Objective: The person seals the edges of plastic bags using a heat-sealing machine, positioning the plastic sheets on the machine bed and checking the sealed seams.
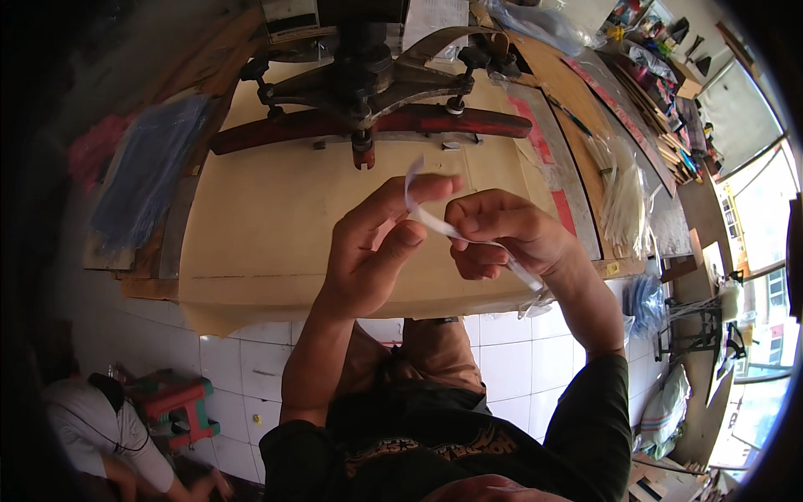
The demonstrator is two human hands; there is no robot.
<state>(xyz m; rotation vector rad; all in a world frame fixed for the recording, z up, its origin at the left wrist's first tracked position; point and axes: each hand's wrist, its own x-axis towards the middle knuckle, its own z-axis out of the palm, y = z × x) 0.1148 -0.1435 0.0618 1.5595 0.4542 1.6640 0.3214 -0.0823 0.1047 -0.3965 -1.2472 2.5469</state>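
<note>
- Through the head view I found the translucent white plastic strip near the middle of the frame, held up above the cream sheet on the counter.
- The grip of the right hand was pinching it partway along between thumb and fingers; one end curled up toward the upper left, the other trailed toward the lower right.
- The grip of the left hand was spread, thumb and forefinger apart beside the curled end; I could not tell whether the forefinger touched it.
- I judged the strip very light, thin and bendy, probably slick, and apt to crease or spring from a loose pinch.
- To me the best hold was a flat fingertip pinch near the curled end.
- A bundle of pale strips lay at the right of the frame.
</note>
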